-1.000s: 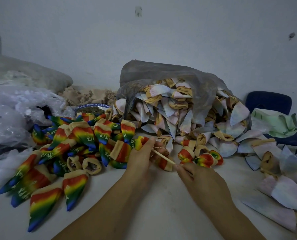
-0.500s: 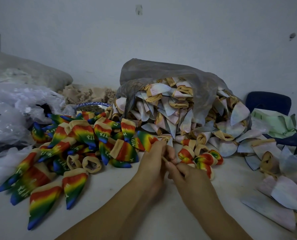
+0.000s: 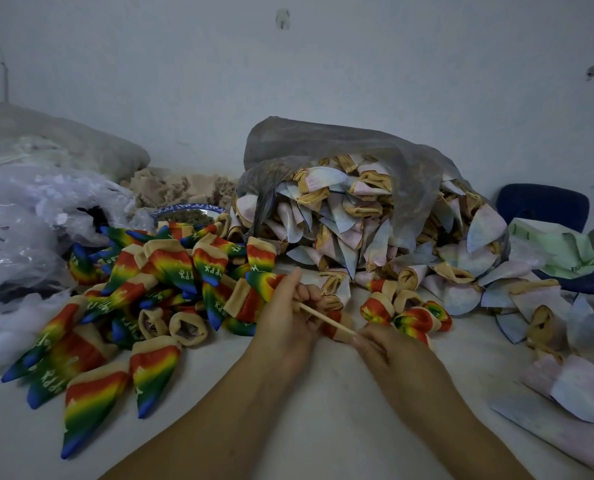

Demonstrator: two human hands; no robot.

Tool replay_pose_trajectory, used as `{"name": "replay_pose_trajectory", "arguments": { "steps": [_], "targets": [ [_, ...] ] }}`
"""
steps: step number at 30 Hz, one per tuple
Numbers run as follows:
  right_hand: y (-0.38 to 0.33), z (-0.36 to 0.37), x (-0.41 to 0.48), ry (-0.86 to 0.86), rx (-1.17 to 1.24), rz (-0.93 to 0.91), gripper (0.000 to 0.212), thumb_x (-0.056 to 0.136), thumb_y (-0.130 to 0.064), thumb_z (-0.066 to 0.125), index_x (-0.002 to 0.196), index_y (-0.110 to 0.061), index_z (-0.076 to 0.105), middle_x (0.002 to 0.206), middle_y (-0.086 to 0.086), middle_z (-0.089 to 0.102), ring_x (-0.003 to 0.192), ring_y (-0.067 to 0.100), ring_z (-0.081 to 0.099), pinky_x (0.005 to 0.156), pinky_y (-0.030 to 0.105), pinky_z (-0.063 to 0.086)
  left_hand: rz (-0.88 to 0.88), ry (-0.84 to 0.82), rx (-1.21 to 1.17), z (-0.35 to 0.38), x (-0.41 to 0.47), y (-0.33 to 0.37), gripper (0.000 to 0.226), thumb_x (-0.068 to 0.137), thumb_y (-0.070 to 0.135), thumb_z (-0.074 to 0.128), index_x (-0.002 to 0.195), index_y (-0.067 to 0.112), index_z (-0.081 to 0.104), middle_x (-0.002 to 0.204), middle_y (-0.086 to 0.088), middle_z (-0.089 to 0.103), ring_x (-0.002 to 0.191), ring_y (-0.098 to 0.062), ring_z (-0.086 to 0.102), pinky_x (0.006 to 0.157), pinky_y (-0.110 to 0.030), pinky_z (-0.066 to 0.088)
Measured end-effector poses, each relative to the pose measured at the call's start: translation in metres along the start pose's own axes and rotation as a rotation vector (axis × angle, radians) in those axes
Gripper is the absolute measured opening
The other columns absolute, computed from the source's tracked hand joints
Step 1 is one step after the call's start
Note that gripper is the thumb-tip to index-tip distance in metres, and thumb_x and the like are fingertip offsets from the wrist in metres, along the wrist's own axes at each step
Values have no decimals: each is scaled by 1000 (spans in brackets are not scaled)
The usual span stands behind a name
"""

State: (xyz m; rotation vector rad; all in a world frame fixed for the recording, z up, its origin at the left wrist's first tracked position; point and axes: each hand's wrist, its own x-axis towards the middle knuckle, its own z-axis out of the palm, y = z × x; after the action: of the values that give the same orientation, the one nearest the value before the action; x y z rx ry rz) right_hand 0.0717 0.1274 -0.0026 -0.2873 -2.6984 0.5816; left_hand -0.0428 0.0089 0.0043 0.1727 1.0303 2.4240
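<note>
White table [image 3: 323,427]: rainbow cones [image 3: 171,271] heaped at ten o'clock look finished, and many pale cones [image 3: 357,220] wait at one. The left hand [image 3: 281,327] grips a cone [image 3: 264,282]; the right hand [image 3: 392,351] pinches the stick [image 3: 326,318].
</note>
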Motion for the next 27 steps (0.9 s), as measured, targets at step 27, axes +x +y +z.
{"name": "replay_pose_trajectory", "arguments": {
  "steps": [27],
  "targets": [
    [-30, 22, -2, -19, 347, 196, 22, 97, -39, 42, 81, -41, 57, 88, -2, 69, 88, 12, 64, 78, 35, 49, 123, 15, 87, 0, 3, 0, 48, 96, 22, 57, 49, 18, 53, 59, -1, 52, 48, -11, 52, 54, -25, 48]
  ]
}}
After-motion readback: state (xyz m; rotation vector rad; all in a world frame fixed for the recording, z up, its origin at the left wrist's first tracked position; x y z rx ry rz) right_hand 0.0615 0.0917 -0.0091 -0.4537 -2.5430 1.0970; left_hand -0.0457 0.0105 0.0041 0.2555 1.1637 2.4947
